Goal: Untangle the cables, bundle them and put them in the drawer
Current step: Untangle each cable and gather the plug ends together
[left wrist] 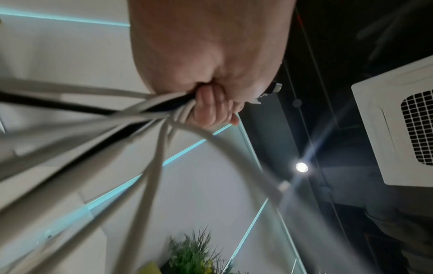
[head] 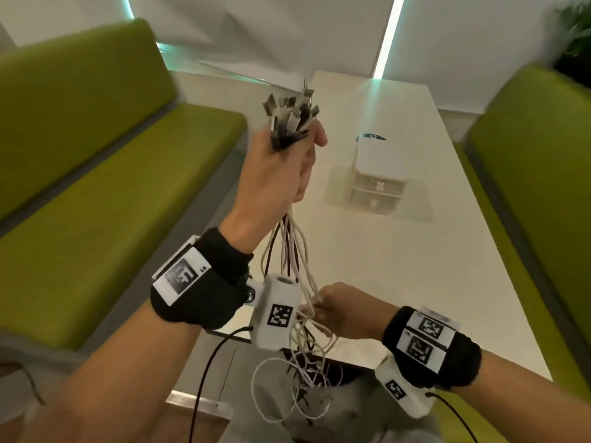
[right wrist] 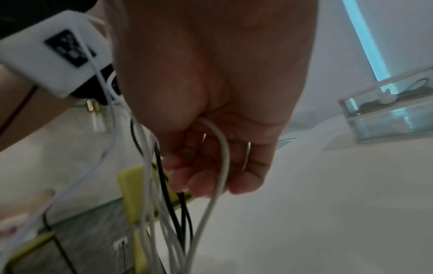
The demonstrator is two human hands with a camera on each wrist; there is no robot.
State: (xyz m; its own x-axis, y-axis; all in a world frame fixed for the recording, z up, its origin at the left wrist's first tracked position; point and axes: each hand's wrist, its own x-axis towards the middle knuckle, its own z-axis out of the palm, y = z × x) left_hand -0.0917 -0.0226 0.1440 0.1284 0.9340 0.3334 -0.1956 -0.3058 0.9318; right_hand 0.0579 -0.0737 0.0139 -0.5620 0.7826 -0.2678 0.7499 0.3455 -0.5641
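My left hand (head: 287,161) is raised above the table and grips a bunch of white and black cables (head: 292,247) just under their plugs (head: 292,118), which stick up out of the fist. The cables hang down in loose tangled loops (head: 300,385) past the table's near edge. My right hand (head: 332,310) is lower, curled round some of the hanging white cables (right wrist: 220,159). In the left wrist view the cables (left wrist: 131,118) fan out from the left hand (left wrist: 211,103). A small white two-drawer unit (head: 379,180) stands on the table, both drawers closed.
The white table (head: 399,266) runs away from me, with green benches on the left (head: 96,174) and right (head: 537,174). A small dark item (head: 372,136) lies behind the drawer unit. A plant (head: 575,36) stands at the far right.
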